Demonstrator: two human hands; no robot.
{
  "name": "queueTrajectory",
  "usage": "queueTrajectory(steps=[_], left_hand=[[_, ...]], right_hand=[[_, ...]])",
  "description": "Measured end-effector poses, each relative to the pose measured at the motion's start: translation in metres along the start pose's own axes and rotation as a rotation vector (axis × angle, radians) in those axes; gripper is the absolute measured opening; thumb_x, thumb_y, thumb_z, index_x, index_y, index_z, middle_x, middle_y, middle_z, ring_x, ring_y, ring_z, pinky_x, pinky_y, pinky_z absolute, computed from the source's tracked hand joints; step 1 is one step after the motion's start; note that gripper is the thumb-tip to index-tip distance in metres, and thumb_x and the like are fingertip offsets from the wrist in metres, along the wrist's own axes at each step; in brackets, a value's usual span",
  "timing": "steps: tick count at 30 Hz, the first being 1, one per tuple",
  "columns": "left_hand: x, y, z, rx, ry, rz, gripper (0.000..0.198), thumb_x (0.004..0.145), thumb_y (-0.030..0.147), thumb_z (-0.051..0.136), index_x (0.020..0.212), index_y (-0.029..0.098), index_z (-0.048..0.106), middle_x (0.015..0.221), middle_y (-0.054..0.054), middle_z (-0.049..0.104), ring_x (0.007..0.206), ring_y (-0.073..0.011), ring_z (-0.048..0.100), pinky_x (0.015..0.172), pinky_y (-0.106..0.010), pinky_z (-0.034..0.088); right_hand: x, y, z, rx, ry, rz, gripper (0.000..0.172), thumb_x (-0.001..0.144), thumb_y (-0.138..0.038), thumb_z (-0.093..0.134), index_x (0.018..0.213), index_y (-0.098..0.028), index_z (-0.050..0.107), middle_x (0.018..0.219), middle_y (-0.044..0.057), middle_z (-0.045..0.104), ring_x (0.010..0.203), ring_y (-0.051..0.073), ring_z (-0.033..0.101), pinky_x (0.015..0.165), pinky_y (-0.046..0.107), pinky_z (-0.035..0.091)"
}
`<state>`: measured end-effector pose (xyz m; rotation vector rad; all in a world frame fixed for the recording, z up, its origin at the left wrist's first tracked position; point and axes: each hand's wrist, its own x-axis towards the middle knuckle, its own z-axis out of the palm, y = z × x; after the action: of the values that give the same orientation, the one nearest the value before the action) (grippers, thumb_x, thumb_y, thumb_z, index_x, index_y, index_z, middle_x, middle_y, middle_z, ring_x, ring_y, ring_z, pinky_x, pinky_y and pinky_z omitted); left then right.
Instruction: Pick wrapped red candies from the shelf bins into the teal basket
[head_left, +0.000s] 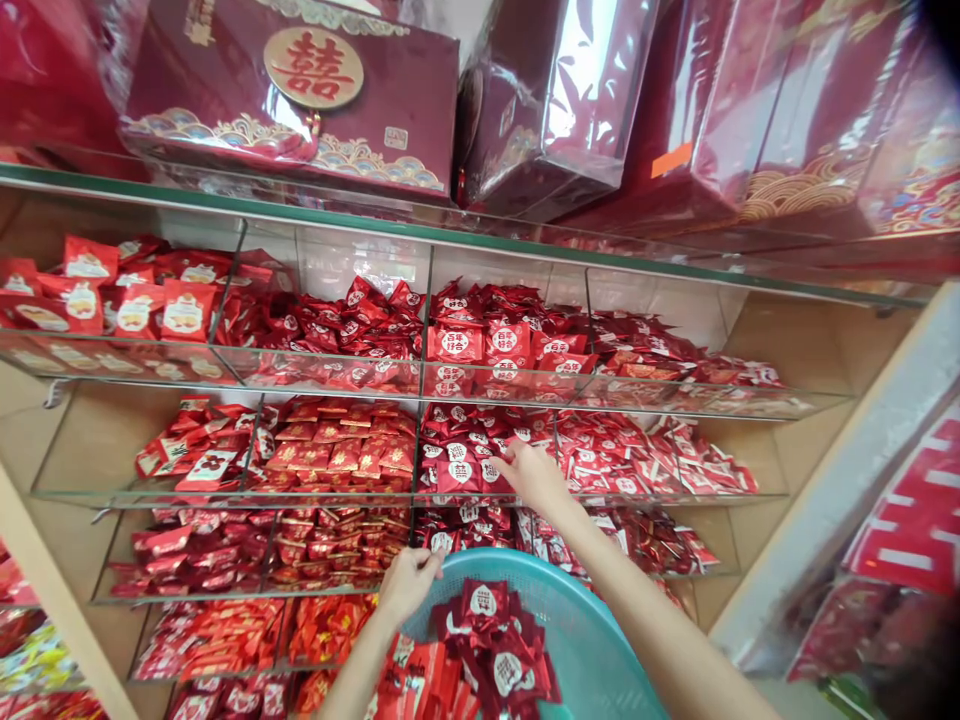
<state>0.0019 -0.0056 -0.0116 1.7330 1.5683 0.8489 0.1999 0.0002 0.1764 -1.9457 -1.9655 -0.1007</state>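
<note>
My left hand [409, 585] is closed on the near-left rim of a teal plastic basket [600, 610]. Inside the basket lie dark red packets [514, 670] with white round labels, beside brighter red ones [420, 675]. My right hand [534, 478] reaches over the basket into a shelf compartment of dark red packets [459, 472] with white round labels. Its fingers are bent and pinched together against a packet [491, 469] at the compartment's right side; the fingertips are partly hidden.
Glass shelves with clear front edges [337, 497] and dividers hold rows of small red packets [341, 450]. Large maroon gift boxes [292, 100] stand on the top glass shelf [510, 240]. A wooden side panel [60, 600] is at left; red wrapped goods [911, 500] hang at right.
</note>
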Motion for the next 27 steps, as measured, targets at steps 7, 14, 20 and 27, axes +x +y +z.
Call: queueTrajectory(steps=[7,14,20,27], left_hand=[[-0.001,-0.001,0.001,-0.018,0.002,-0.002,0.059,0.074,0.065,0.035,0.059,0.015,0.065,0.046,0.001,0.047,0.046,-0.012,0.042,0.049,-0.023,0.026],[0.001,-0.003,0.001,-0.019,-0.006,0.021,0.058,0.075,0.063,0.035,0.06,0.015,0.065,0.049,0.0,0.052,0.049,-0.0129,0.045,0.053,-0.023,0.029],[0.0,0.003,-0.002,-0.003,-0.014,-0.003,0.056,0.073,0.063,0.037,0.061,0.016,0.066,0.047,0.001,0.048,0.048,-0.0124,0.043,0.051,-0.023,0.027],[-0.002,0.006,-0.003,-0.02,-0.025,-0.003,0.055,0.073,0.061,0.039,0.06,0.015,0.064,0.047,0.001,0.048,0.048,-0.0115,0.041,0.053,-0.022,0.029]], right_hand=[[0.001,-0.013,0.004,0.038,-0.162,0.051,0.072,0.067,-0.068,0.048,0.113,-0.012,0.04,0.103,0.019,0.06,0.098,0.033,0.056,0.072,0.039,0.041],[0.0,-0.012,0.009,0.156,-0.168,0.048,0.052,0.071,-0.047,0.056,0.108,-0.014,0.04,0.103,0.016,0.06,0.097,0.027,0.056,0.074,0.034,0.04],[0.007,0.003,0.007,0.291,-0.183,0.022,0.05,0.066,-0.044,0.059,0.105,-0.016,0.044,0.097,0.01,0.06,0.087,0.022,0.057,0.068,0.029,0.039],[-0.004,0.023,-0.02,0.461,-0.209,-0.067,0.049,0.067,-0.044,0.061,0.104,-0.016,0.046,0.068,-0.001,0.055,0.062,0.013,0.051,0.057,0.025,0.037]])
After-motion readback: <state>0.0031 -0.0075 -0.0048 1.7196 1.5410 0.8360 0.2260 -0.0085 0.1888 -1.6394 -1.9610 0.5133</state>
